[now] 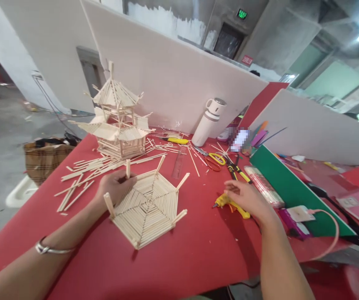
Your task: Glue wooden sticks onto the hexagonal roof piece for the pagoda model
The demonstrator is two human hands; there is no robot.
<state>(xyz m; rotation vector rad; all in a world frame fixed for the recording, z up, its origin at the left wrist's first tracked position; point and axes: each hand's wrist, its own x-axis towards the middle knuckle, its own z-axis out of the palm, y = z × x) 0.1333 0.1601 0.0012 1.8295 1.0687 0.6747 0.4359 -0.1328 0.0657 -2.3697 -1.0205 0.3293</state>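
Note:
A hexagonal panel of thin wooden sticks lies on the red table, with short stick posts standing at its corners. My left hand is closed on the panel's far left edge beside a post; part of its grip is hidden. Over on the right, my right hand is just above a yellow glue gun, its fingers apart and curved. The gun lies on its side with its nozzle pointing left. Behind the panel stands a tiered pavilion model made of the same sticks.
Loose sticks are scattered at the left. Toward the back are a white flask, a yellow cutter, scissors, a ruler and black-and-yellow pliers. A packet of sticks lies by a green divider.

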